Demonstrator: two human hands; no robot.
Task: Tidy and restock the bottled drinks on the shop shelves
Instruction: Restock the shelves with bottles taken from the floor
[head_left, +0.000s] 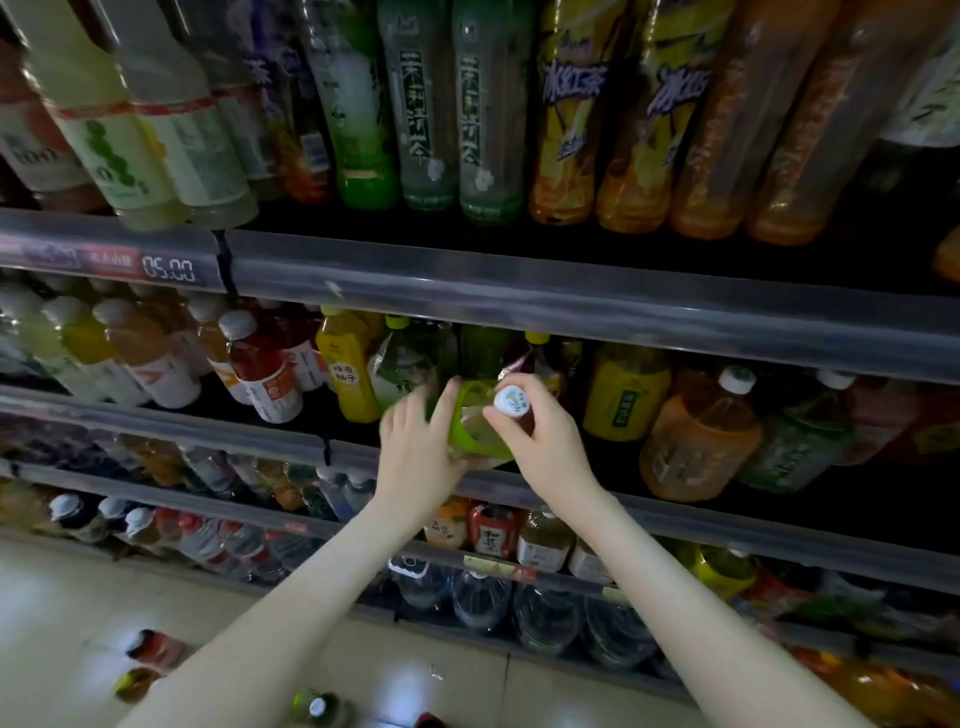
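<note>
I see the bottle (470, 423) at the mid shelf (727, 526) front, long axis toward me (cap (511, 401) nearest). R hand (543, 449) pinches cap, L hand (415, 449) grips body; next, I reckon, 2 hands push it base-first inward.

The price tag (169, 268) on the top shelf rail (519, 291) shows 05.00. The red strip (110, 261) beside it is too blurred to read. Above the rail, two pale green bottles (415, 104) carry 茉莉清茶 down their labels, and two yellow-orange bottles (571, 104) carry 冰红茶 in purple letters. A far-left bottle (31, 150) shows 100. One level down, a yellow bottle (347, 371) reads 蜂蜜柚子. Lower still, a red-labelled bottle (491, 538) reads 和其正. The white cap (511, 401) of the held bottle (475, 441) bears a green mark too small to read.
</note>
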